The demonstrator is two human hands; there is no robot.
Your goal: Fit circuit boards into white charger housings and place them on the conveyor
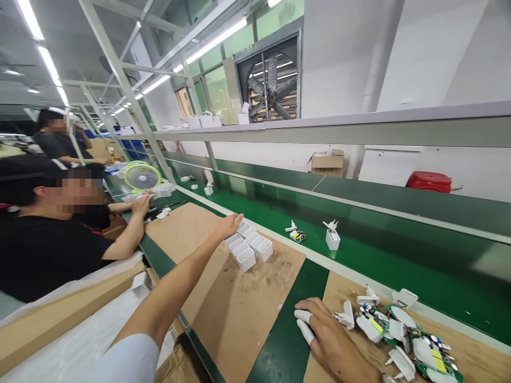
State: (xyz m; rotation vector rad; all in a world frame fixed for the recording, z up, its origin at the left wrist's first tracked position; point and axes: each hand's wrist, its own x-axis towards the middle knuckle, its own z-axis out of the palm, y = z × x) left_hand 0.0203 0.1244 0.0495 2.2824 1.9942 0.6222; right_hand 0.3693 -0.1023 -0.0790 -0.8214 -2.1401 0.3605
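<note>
My left hand (229,226) reaches out to the far end of a block of white plastic cases (246,257), open-topped and standing close together in rows on a brown board (223,298). Its fingers look stretched out against the cases at the back, partly hidden. Lower right, my right hand (324,335) lies palm down at the edge of a second brown board, fingers a little bent and apart, with white covers on some of them. Just right of it is a pile of green circuit boards (399,324) with white plug parts. Nothing shows in its grasp.
A green conveyor belt (375,266) runs behind the boards, carrying a white case with a plug part (332,236) and a loose circuit board (297,234). A co-worker (51,239) sits at left near a small fan (142,176). A carton (72,319) stands below left.
</note>
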